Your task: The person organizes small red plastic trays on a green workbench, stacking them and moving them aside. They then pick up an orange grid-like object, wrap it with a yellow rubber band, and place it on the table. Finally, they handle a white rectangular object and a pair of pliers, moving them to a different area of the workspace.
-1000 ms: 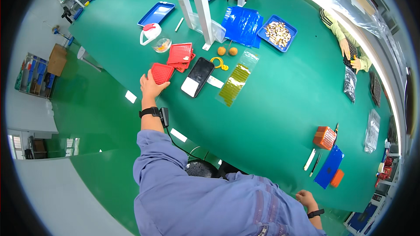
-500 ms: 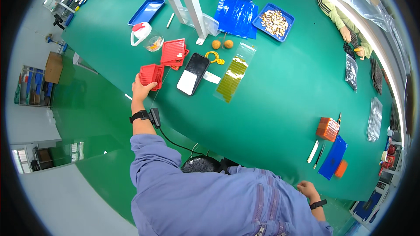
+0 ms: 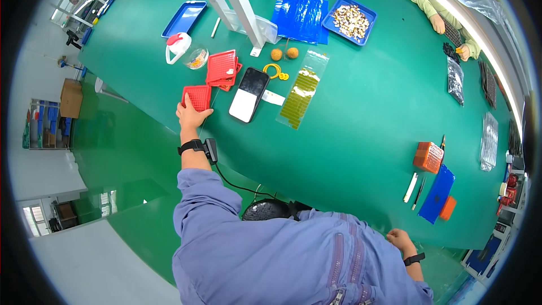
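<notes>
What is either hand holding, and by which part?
The left hand grips a red tray by its near end; whether it is lifted is unclear. Nothing shows in the right hand.

2 brown balls [image 3: 292, 53] near a yellow coil [image 3: 279, 73], probably cable
</notes>
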The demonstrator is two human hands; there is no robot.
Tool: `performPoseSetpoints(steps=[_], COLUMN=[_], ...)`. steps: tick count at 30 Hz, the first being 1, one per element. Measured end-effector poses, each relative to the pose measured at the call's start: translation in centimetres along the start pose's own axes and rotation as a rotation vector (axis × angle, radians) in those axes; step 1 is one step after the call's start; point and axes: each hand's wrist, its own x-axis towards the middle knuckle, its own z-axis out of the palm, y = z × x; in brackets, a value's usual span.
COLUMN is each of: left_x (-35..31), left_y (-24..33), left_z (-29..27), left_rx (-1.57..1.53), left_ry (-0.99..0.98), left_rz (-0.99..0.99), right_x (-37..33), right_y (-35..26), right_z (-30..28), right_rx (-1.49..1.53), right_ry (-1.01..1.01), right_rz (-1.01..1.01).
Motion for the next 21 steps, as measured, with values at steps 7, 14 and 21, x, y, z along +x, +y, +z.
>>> performPoseSetpoints(steps=[7, 14, 21], left_x=[0.4, 1.4, 3.4], left_y=[-1.1, 2.8, 12.0], left_z=[-0.8, -2.1, 0.5], left_rx=[0.072, -0.043, -0.076], left_ry=[-0.098, 0.076, -0.01], left_rz=[-0.013, 0.225, 0.126], right_x=[0.2, -0.1, 0.2], right_y=[-1.0, -2.9, -3.1], right_z=[0.6, 1.1, 1.4], right_rx=[0.003, -0.054, 0.0], right_ry=[0.014, 0.007, 0.017], right_rz=[0.0, -0.05, 0.02])
